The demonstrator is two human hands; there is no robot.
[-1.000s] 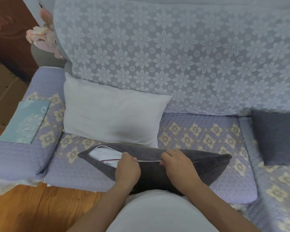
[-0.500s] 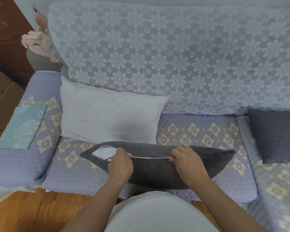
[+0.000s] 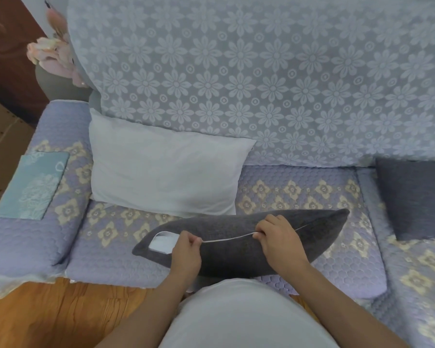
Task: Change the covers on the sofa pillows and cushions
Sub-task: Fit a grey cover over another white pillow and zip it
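Zip nearer closed, hands pinching plush grey cushion

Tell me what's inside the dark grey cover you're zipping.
A white insert shows through the unzipped gap at the left end of the dark grey cover, beside the left hand. The rest of the filling is hidden where the zip is closed toward the right hand.

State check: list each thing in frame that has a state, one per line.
grey cushion: on the seat, zip mostly closed, white insert showing at its left end
left hand: pinching the zip at the opening
right hand: gripping the zip seam
white pillow: bare, leaning on the backrest
teal cover: folded flat on the armrest
dark cushion: covered, at the right
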